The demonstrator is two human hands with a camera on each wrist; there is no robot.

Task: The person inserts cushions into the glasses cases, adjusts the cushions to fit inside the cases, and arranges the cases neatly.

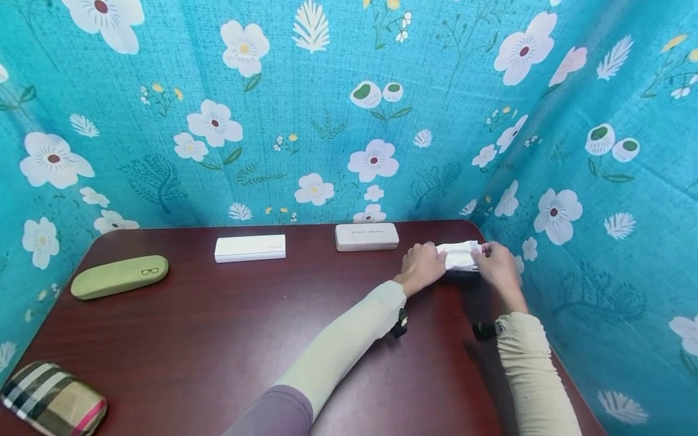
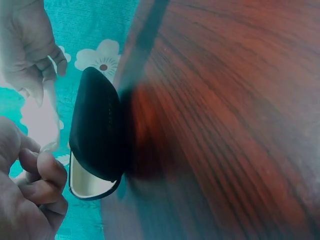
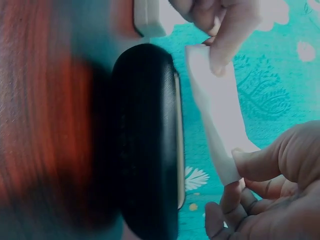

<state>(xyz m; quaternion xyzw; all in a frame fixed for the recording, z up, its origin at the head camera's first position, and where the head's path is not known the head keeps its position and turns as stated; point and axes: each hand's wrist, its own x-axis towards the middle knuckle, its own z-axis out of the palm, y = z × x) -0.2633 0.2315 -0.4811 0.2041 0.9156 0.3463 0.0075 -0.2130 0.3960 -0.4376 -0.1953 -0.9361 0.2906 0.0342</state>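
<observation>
A folded white cloth [image 1: 459, 255], thin and strip-like, is stretched between both hands at the table's far right. My left hand [image 1: 422, 266] pinches one end between thumb and fingers. At the other end my right hand [image 1: 498, 266] pinches it, the thumb [image 3: 257, 164] lying on top. Just below the cloth, a black glasses case [image 2: 95, 125] stands on the table with its lid partly raised. Its cream lining [image 2: 89, 180] shows at one end in the left wrist view. Neither hand visibly touches the case, and most of its inside is hidden.
Along the table's back edge lie a whitish glasses case [image 1: 367, 237] and a white case [image 1: 250, 248]. A green glasses case [image 1: 120, 277] is at the left, a plaid pouch [image 1: 54, 398] at the near left corner. Floral curtain [image 1: 327, 121] borders the dark red table [image 1: 229, 339].
</observation>
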